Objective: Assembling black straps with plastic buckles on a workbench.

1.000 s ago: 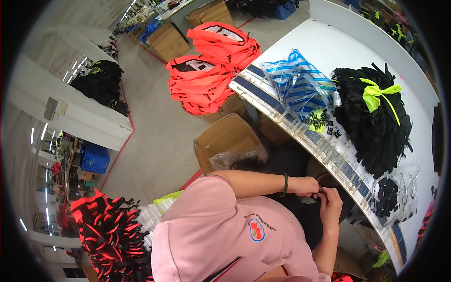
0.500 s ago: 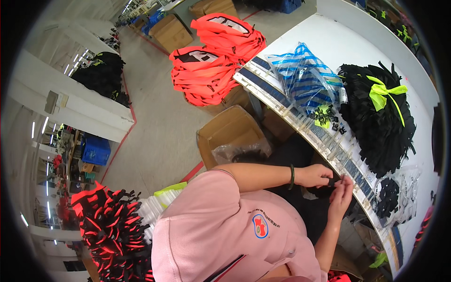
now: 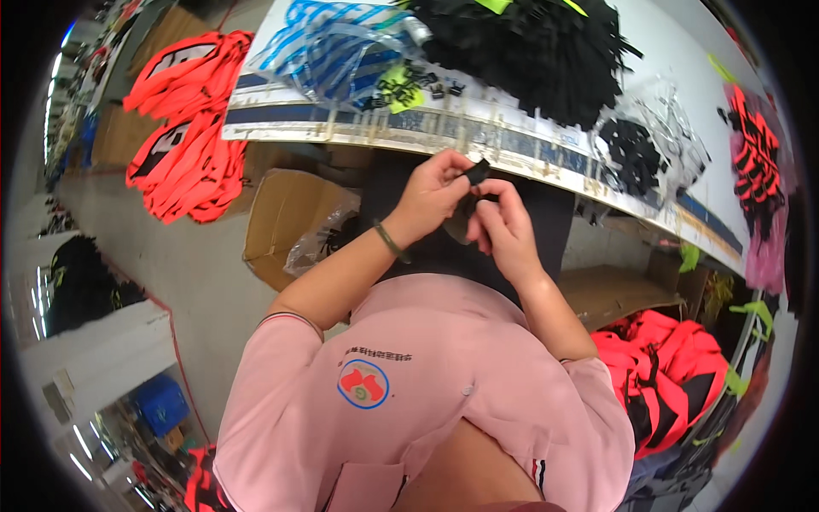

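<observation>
I am turning to the table (image 3: 281, 132), so I am seeing my work better. Near its edge, my left hand (image 3: 431, 196) and right hand (image 3: 509, 232) are pinching a black strip (image 3: 479, 171), fingers nearly closed.

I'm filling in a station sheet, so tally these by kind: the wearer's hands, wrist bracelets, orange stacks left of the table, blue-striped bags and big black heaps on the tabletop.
Hands: 2 (left hand, right hand)
Bracelet: 1
Orange stacks: 2
Blue-striped bag: 1
Big black heap: 1
Total: 7
</observation>
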Demonstrator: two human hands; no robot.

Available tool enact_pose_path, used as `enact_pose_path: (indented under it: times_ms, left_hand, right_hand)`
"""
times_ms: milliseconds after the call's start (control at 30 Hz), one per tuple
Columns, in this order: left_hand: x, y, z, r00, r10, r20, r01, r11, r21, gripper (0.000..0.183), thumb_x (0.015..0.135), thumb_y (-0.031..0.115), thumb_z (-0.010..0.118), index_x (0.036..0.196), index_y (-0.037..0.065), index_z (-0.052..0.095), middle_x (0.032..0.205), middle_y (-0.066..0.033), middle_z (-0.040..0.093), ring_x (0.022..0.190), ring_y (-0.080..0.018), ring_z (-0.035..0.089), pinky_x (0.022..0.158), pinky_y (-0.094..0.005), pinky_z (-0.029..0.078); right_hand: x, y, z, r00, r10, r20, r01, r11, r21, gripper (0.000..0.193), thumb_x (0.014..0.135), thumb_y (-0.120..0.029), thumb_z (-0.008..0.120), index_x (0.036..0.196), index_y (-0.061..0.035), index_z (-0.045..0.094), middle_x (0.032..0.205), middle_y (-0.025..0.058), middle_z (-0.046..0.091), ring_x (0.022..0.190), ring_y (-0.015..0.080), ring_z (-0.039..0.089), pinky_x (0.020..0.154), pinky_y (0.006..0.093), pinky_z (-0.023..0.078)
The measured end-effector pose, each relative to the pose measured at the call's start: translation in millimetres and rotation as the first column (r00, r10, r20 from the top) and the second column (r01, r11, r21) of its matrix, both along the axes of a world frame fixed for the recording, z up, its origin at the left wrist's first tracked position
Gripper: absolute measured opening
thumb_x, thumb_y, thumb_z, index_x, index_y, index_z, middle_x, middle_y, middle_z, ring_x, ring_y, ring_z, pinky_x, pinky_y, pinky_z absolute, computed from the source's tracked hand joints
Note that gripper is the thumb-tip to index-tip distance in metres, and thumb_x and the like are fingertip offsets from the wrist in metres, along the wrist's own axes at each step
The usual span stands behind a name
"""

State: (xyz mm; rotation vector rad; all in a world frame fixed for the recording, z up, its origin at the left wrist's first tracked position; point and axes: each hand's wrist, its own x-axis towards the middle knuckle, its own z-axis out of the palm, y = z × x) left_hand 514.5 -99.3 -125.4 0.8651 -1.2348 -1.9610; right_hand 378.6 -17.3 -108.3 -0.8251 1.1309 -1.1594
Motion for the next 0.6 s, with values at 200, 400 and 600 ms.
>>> enact_pose_path:
  times_ms: [200, 400, 600]
  left_hand:
    - [-5.8, 5.6, 1.9, 0.996, 0.077, 0.052, -0.075, 0.997, -0.027, 0.017, 0.084, 0.002, 0.055, 0.102, 0.001, 0.055, 0.078, 0.0003, 0.057, 0.052, -0.0020, 0.043, 0.044, -0.0162, 0.035]
    - [-9.9, 10.4, 1.5, 0.988, 0.133, 0.075, -0.123, 0.985, -0.120, 0.015, 0.084, 0.003, 0.056, 0.099, 0.000, 0.057, 0.076, 0.0004, 0.058, 0.053, -0.0007, 0.044, 0.045, -0.0155, 0.034]
    - [-9.7, 8.1, -8.1, 0.979, 0.191, 0.067, -0.170, 0.956, -0.241, 0.018, 0.082, 0.001, 0.058, 0.100, -0.001, 0.056, 0.087, -0.0038, 0.061, 0.074, -0.0058, 0.057, 0.064, -0.0207, 0.047]
  right_hand:
    - [0.6, 5.8, -2.9, 0.996, -0.023, 0.092, 0.019, 0.999, 0.039, 0.017, 0.091, -0.014, 0.050, 0.107, -0.0080, 0.044, 0.068, 0.0038, 0.058, 0.049, 0.0041, 0.044, 0.043, 0.0160, 0.033]
    - [2.4, 4.2, -9.3, 0.979, -0.104, 0.173, 0.091, 0.993, 0.080, 0.019, 0.089, -0.012, 0.054, 0.105, -0.0080, 0.045, 0.069, 0.0053, 0.059, 0.050, 0.0043, 0.045, 0.043, 0.0165, 0.034]
    - [2.6, 5.4, -2.7, 0.941, -0.105, 0.321, 0.046, 0.981, 0.186, 0.020, 0.091, -0.013, 0.052, 0.108, -0.0095, 0.042, 0.067, 0.0046, 0.057, 0.045, 0.0061, 0.042, 0.041, 0.0191, 0.032]
